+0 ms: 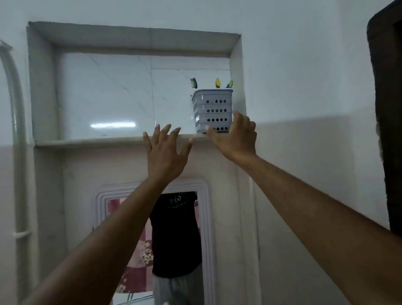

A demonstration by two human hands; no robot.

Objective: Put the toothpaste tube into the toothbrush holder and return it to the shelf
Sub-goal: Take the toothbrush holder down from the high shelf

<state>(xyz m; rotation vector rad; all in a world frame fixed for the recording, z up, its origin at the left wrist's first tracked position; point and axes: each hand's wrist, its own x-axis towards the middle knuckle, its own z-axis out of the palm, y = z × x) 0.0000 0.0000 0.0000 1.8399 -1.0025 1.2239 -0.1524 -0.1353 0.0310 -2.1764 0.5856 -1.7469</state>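
A grey perforated toothbrush holder (213, 110) stands on the shelf (92, 140) of a wall niche, in its right corner. Three toothbrush heads (193, 82) stick out of its top. No toothpaste tube shows. My right hand (235, 137) wraps the holder's lower right corner, with the thumb across the front of its base and the fingers up its right side. My left hand (164, 151) is raised to the left of the holder at the shelf's front edge, fingers spread and holding nothing.
The niche's right wall (236, 82) is close against the holder. A wall mirror (157, 245) hangs below the shelf. A pipe (17, 136) runs down the left wall. A dark door frame (392, 122) stands at the right.
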